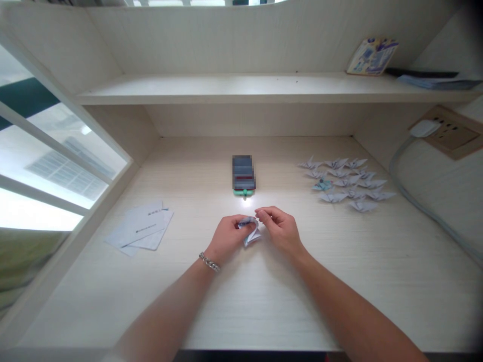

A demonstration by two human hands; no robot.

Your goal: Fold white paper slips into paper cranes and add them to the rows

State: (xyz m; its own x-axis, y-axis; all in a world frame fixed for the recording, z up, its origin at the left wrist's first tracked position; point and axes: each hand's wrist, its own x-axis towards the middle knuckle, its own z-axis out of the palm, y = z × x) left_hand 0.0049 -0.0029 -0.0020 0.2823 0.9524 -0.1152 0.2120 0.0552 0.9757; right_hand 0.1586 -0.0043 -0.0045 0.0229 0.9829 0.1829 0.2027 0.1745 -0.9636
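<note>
A small piece of folded paper (pixel 252 237), white with blue patches, is pinched between the thumb and fingers of my left hand (pixel 231 235). One flap of it curves up and over toward the right. My right hand (pixel 280 229) is just beside the paper, its thumb and index fingertips pressed together at the upper right edge. Whether those fingertips grip the paper's edge is too small to make out. Several folded paper cranes (pixel 345 182) stand in rows on the desk to the right, mostly white, one of them light blue.
Loose printed sheets (pixel 145 226) lie at the left. A phone-like device (pixel 243 173), blurred out, sits behind my hands with a bright light at its near end. A shelf (pixel 211 86) spans the back. A grey cable (pixel 405 186) runs from the wall socket (pixel 453 131) down the right side.
</note>
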